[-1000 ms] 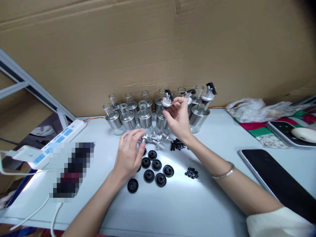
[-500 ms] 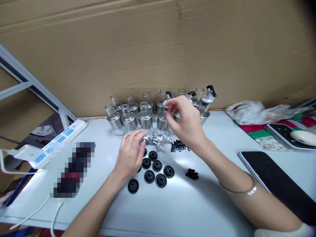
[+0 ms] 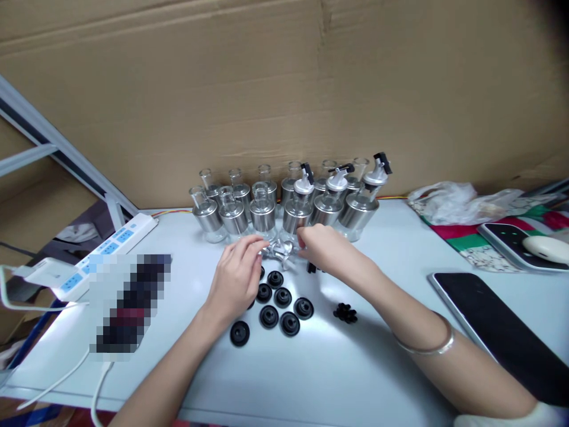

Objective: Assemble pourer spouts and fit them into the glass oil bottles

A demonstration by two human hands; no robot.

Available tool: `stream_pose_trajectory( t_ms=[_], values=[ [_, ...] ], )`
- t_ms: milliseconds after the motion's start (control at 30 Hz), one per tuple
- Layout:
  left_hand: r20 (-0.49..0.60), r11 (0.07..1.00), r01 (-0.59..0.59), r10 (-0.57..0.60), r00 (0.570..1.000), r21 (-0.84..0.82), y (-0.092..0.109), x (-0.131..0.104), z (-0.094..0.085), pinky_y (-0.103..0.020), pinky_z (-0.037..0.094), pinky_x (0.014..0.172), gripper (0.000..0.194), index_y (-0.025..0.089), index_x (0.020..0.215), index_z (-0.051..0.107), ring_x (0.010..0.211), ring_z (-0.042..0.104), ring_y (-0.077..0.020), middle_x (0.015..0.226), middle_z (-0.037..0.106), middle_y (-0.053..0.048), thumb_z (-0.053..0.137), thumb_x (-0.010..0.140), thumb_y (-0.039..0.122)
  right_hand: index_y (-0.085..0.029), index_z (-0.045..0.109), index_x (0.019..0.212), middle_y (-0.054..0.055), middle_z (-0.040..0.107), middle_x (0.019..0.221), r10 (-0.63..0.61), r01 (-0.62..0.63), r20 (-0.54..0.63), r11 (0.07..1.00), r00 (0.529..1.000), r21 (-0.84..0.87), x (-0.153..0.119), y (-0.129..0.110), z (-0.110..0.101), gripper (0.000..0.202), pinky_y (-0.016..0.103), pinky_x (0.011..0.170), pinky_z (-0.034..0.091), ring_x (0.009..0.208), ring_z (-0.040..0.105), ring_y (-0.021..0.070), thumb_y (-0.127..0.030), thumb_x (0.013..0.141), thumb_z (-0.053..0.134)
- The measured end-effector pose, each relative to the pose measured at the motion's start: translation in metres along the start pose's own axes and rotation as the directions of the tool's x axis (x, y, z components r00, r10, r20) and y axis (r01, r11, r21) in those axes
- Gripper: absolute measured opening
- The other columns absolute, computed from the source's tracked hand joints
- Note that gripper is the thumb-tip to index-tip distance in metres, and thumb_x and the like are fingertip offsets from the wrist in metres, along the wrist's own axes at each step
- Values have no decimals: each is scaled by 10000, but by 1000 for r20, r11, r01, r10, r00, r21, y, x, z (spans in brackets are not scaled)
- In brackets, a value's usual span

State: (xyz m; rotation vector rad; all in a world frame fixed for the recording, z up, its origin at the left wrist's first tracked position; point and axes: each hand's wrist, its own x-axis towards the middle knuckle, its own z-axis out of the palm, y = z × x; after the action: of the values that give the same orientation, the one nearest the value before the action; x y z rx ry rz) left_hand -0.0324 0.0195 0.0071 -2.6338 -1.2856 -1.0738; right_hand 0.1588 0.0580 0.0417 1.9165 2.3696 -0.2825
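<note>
My left hand (image 3: 237,273) is closed with bent fingers at the left edge of a pile of silver pourer tops (image 3: 281,251); its fingertips touch the pile, and what they hold is hidden. At the pile's right side, my right hand (image 3: 331,249) points down with curled fingers, its fingertips mostly out of sight. Black ribbed stoppers (image 3: 283,298) lie loose in front of the pile. Small black levers (image 3: 311,267) show partly under my right hand. Behind stand two rows of metal-jacketed glass bottles (image 3: 263,216); three in front carry a silver pourer with black lever (image 3: 304,181).
Small black pieces (image 3: 345,313) lie clustered right of the stoppers. A power strip (image 3: 106,255) and a blurred-out device (image 3: 133,305) with cables are at left. At right are a black tablet-like slab (image 3: 498,332), a white mouse (image 3: 549,248) and a plastic bag (image 3: 462,201). Cardboard (image 3: 267,89) rises behind.
My right hand has come down from the bottle row to the pile of silver tops, uncovering the front bottle with its pourer. My left hand has stayed nearly in place.
</note>
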Motion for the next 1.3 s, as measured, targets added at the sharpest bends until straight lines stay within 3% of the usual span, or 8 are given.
stream_pose_trajectory(
  t_ms=[133, 267, 600, 733, 900, 1067, 1167, 1300],
  values=[
    [6, 1000, 18, -18, 1000, -2, -1, -1, 0, -366, 495, 861, 250, 179, 1121, 516, 1011, 589, -213, 1132, 581, -100, 390, 917, 108, -116, 665, 968, 188, 689, 894, 10, -10, -9, 1000, 1000, -10, 1, -5, 5, 201, 311, 615, 458, 875, 676, 324, -83, 807, 549],
    [8, 1000, 25, -25, 1000, 1, -2, -1, 0, -361, 504, 842, 237, 177, 1092, 529, 987, 602, -212, 1131, 577, -103, 388, 914, 108, -125, 687, 890, 180, 697, 880, -36, 36, 3, 999, 999, 4, 2, -6, 10, 198, 314, 626, 463, 862, 680, 322, -46, 783, 540],
    [31, 999, 29, -30, 999, 15, -2, 0, 1, -357, 506, 835, 223, 177, 1082, 542, 968, 610, -206, 1097, 595, -98, 390, 925, 135, -177, 682, 930, 116, 718, 851, -147, 147, -4, 985, 989, 90, 5, -10, 16, 151, 279, 658, 445, 866, 680, 272, -150, 815, 587],
    [108, 999, 2, -7, 994, 45, -4, 0, 3, -371, 495, 812, 250, 171, 1052, 587, 943, 606, -216, 1069, 629, -93, 398, 901, 106, -180, 690, 917, 114, 718, 850, -142, 142, 0, 986, 990, 93, 2, -6, 9, 156, 279, 639, 433, 850, 675, 268, -145, 809, 583],
    [240, 994, -113, 113, 964, -14, -5, -1, 5, -418, 434, 893, 296, 184, 991, 624, 1018, 613, -222, 1021, 705, -51, 383, 877, 56, -151, 704, 855, 126, 704, 788, -124, 122, 35, 990, 992, 72, -2, 7, 1, 160, 281, 580, 395, 787, 667, 279, -84, 757, 597],
    [292, 997, -79, 77, 953, -4, -3, -1, 4, -459, 359, 972, 263, 188, 994, 616, 1058, 601, -227, 1029, 710, -41, 407, 884, 73, -176, 695, 864, 83, 689, 758, -201, 196, 34, 974, 979, 113, 1, 9, 5, 195, 260, 563, 353, 735, 645, 227, -63, 752, 582],
    [259, 997, -75, 67, 963, 20, -1, 0, 4, -437, 376, 943, 228, 177, 1003, 600, 974, 621, -213, 997, 704, -50, 416, 901, 91, -180, 682, 848, 56, 678, 737, -264, 256, 34, 954, 964, 158, -1, 6, 4, 161, 247, 562, 340, 706, 618, 195, -75, 755, 603],
    [117, 989, -149, 145, 983, 21, 2, 1, 5, -377, 428, 846, 161, 149, 1055, 573, 883, 617, -200, 959, 686, -69, 488, 920, 168, -176, 653, 843, 31, 664, 734, -359, 334, 72, 913, 931, 232, -11, 7, -11, 81, 226, 562, 351, 662, 579, 153, -146, 824, 580]
  ],
)
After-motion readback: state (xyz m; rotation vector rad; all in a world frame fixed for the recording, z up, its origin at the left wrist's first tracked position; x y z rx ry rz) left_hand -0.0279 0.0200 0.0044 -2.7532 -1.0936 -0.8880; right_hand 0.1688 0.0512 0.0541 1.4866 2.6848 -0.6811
